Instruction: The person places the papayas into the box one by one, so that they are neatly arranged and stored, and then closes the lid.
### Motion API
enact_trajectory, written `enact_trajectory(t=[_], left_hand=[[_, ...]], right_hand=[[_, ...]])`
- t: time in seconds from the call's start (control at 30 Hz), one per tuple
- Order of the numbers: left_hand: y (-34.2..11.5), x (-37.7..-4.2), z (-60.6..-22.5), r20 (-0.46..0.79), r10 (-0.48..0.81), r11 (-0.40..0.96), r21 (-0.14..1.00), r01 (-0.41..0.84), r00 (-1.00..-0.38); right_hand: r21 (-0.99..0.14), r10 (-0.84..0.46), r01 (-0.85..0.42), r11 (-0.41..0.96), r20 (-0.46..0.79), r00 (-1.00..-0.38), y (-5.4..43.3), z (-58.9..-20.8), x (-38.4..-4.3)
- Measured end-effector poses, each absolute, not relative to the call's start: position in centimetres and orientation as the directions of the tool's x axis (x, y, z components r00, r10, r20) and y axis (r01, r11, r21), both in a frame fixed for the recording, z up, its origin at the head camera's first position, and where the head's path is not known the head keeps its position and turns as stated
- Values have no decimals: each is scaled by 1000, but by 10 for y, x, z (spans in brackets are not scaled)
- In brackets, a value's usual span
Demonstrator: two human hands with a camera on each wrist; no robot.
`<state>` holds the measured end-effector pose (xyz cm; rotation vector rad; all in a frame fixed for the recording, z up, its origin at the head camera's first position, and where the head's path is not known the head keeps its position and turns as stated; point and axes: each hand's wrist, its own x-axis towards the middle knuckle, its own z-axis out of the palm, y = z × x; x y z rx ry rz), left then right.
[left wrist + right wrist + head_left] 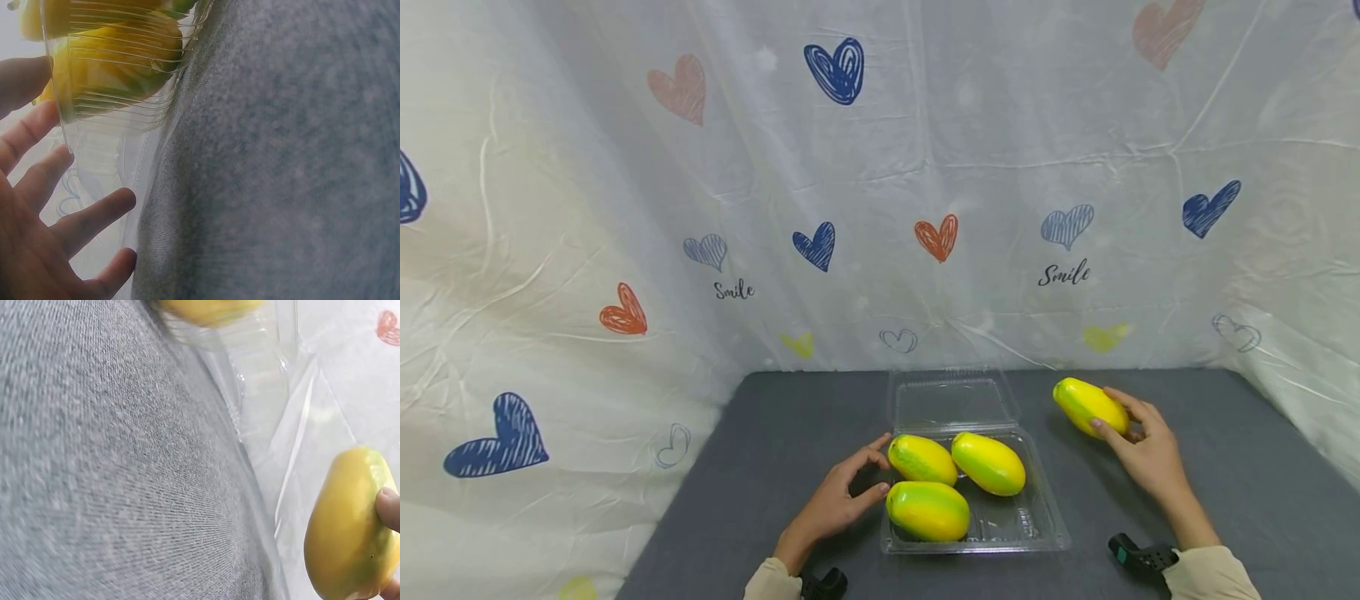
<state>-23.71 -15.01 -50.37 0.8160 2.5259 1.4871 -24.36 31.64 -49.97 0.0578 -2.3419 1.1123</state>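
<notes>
My right hand point(1150, 454) holds a yellow-green papaya point(1088, 407) above the table, right of a clear plastic clamshell container point(1045, 533). In the right wrist view, the thumb point(389, 509) presses on the side of this papaya point(344, 531). Three more papayas lie in the container: one at back left point(922, 460), one at back right point(988, 464), one at front left point(928, 512). Beside the container's left wall is my left hand point(838, 500), its fingers spread and fingertips at the clear rim point(55, 94).
The container's lid point(955, 404) stands open toward the back. A dark grey cloth covers the table point(760, 450). Behind it hangs a white curtain point(865, 183) printed with hearts. Dark wrist devices sit near both sleeves, the right one point(1142, 557) close over the table.
</notes>
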Motion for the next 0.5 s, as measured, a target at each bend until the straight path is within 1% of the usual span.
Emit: enact_trajectory(t=[0.2, 0.5], left_hand=[[-150, -238, -504, 185, 495, 379, 833, 403, -849], [-150, -237, -503, 183, 493, 384, 831, 402, -850]], right_hand=[[-709, 197, -247, 660, 482, -854, 314, -499, -241], [-713, 189, -272, 646, 495, -848, 308, -496, -239]])
